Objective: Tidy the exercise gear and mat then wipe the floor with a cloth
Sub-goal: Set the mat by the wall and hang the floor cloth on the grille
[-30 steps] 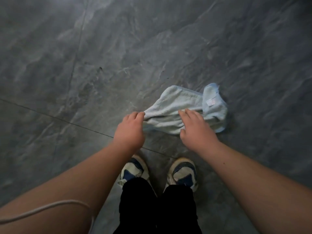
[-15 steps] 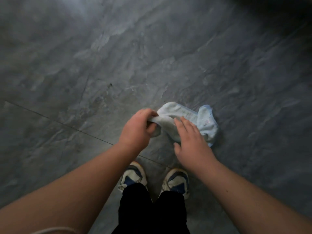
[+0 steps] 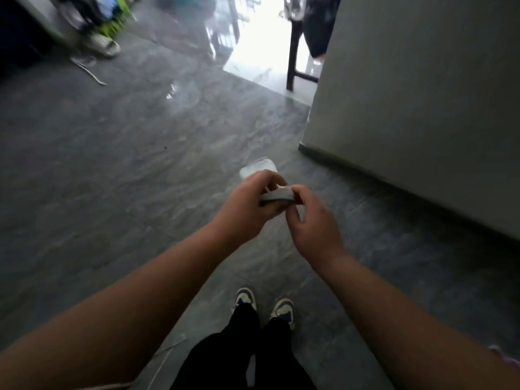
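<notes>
A pale blue cloth is bunched up in the air above the grey tiled floor. My left hand grips the bundle from the left with curled fingers. My right hand pinches its right end between thumb and fingers. Part of the cloth sticks out beyond my left fingers; the rest is hidden inside my hands. My two shoes stand on the floor below.
A grey wall corner with a dark skirting stands close on the right. A dark chair leg stands in the bright doorway ahead. Slippers and blurred clutter lie at the far left, with a thin cord on the floor.
Both hands gathered the cloth off the floor and lifted it. The view has risen from close to the floor to standing height, bringing the wall and doorway into sight.
</notes>
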A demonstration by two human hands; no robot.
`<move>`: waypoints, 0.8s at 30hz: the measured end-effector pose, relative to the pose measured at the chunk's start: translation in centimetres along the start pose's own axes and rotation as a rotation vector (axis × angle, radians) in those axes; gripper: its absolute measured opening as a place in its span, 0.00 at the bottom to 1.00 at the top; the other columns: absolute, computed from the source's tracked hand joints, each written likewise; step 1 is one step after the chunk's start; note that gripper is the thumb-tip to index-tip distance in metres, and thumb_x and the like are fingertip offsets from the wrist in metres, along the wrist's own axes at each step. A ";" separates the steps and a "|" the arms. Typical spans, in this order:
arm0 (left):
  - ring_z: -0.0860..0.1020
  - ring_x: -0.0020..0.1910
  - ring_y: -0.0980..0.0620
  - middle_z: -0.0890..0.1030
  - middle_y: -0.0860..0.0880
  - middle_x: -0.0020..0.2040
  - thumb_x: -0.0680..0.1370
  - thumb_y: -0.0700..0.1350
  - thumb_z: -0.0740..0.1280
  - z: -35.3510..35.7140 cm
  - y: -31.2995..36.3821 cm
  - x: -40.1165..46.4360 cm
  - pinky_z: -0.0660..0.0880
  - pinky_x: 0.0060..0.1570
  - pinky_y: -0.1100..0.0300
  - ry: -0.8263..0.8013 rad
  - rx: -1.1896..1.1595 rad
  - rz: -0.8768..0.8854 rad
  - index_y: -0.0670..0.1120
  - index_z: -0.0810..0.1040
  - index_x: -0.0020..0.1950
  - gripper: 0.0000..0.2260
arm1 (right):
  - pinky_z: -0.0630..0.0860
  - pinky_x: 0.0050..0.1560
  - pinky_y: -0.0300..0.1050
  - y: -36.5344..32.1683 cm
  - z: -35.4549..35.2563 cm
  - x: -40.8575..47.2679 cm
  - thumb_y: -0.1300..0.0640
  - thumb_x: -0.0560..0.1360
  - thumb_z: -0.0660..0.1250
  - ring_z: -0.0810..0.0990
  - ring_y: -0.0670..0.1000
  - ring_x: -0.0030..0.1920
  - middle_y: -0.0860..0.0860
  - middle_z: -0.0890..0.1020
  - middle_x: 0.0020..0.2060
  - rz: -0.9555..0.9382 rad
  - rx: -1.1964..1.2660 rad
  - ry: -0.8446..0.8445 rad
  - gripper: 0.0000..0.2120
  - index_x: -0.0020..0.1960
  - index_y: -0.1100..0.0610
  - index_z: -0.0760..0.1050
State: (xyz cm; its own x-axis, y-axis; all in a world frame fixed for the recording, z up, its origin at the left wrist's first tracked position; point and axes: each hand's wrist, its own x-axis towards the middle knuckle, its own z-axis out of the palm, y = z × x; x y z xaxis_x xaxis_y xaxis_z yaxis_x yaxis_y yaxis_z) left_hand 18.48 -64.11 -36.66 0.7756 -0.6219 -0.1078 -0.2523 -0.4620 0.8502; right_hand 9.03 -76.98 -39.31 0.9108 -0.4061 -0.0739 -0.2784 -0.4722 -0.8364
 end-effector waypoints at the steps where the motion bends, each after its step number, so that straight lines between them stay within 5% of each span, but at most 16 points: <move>1: 0.75 0.39 0.60 0.76 0.57 0.45 0.71 0.40 0.73 -2.5 3.2 -0.7 0.70 0.40 0.69 0.018 0.012 0.015 0.56 0.75 0.53 0.16 | 0.76 0.48 0.49 -3.6 -1.9 0.1 0.56 0.78 0.63 0.80 0.52 0.50 0.50 0.82 0.49 -0.043 -0.016 0.019 0.08 0.56 0.53 0.76; 6: 0.75 0.38 0.59 0.76 0.57 0.44 0.71 0.36 0.71 -13.5 14.6 -4.7 0.71 0.38 0.67 0.208 0.093 0.052 0.57 0.74 0.50 0.17 | 0.72 0.39 0.46 -18.7 -9.7 0.3 0.59 0.80 0.62 0.75 0.47 0.38 0.49 0.78 0.38 -0.246 0.022 0.037 0.05 0.46 0.54 0.75; 10: 0.73 0.35 0.59 0.76 0.59 0.36 0.73 0.38 0.71 -19.4 18.9 -6.7 0.69 0.35 0.66 0.464 0.029 0.004 0.57 0.77 0.41 0.13 | 0.68 0.35 0.31 -26.4 -13.0 0.2 0.57 0.82 0.60 0.76 0.40 0.38 0.48 0.78 0.37 -0.363 0.070 -0.046 0.08 0.46 0.53 0.75; 15: 0.80 0.40 0.57 0.83 0.54 0.40 0.74 0.42 0.70 -24.3 21.1 -6.8 0.77 0.42 0.58 0.596 -0.093 0.018 0.52 0.81 0.43 0.05 | 0.68 0.34 0.35 -31.1 -13.9 2.2 0.60 0.81 0.58 0.73 0.45 0.36 0.56 0.77 0.37 -0.318 0.119 0.005 0.10 0.43 0.60 0.74; 19: 0.78 0.37 0.59 0.82 0.55 0.38 0.76 0.44 0.69 -27.0 20.5 -6.2 0.75 0.40 0.58 0.659 -0.151 0.009 0.52 0.81 0.44 0.03 | 0.78 0.43 0.51 -32.9 -13.0 4.5 0.60 0.79 0.59 0.81 0.56 0.45 0.55 0.81 0.45 -0.208 0.212 -0.020 0.06 0.51 0.52 0.73; 24: 0.76 0.35 0.62 0.81 0.56 0.37 0.76 0.45 0.71 -30.7 20.1 -4.7 0.72 0.39 0.63 0.595 -0.007 0.034 0.53 0.79 0.40 0.05 | 0.78 0.40 0.38 -37.2 -9.2 6.0 0.53 0.76 0.70 0.82 0.47 0.49 0.49 0.79 0.52 -0.324 0.111 -0.393 0.22 0.66 0.48 0.67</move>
State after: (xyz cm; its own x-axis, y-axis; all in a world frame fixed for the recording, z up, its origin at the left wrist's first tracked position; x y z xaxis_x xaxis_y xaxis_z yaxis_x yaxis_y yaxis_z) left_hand 27.48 -51.05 -3.24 0.9586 -0.1743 0.2249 -0.2804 -0.4431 0.8515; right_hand 22.05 -69.00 -3.63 0.9965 0.0822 0.0180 0.0518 -0.4303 -0.9012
